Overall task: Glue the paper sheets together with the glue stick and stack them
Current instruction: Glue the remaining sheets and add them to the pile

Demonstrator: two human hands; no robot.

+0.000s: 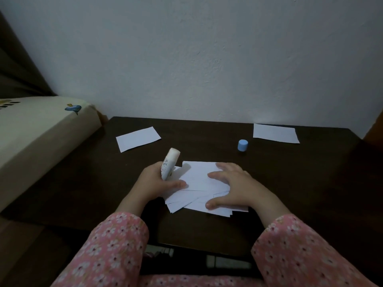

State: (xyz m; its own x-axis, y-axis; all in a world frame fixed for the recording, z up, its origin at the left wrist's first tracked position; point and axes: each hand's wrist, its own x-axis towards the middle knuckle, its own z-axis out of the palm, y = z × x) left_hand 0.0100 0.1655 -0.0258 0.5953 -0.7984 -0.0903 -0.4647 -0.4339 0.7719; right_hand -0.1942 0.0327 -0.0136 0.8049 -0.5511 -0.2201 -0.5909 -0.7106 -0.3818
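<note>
On the dark wood table [290, 183], near its front middle: a loose, fanned stack of white paper sheets [199, 179], thin, rectangular, edges misaligned, a few creases showing. Right hand [232, 187] lies flat on the stack, fingers straight and spread, pressing down. Left hand [157, 181] grips the glue stick [169, 163], a white cylinder with a printed label, uncapped, tip tilted up and away, just off the stack's left edge; its thumb lies out over the stack's left side. Blue cap [242, 145] stands upright, well apart, behind the stack to the right. Two single sheets lie flat: one far left [138, 138], one far right [275, 133] at the table's back edge by the textured wall [207, 59]. Bare tabletop on the right and between the stack and the back sheets. Cream mattress [41, 137] abuts the table's left side. Pink floral sleeves [116, 245].
</note>
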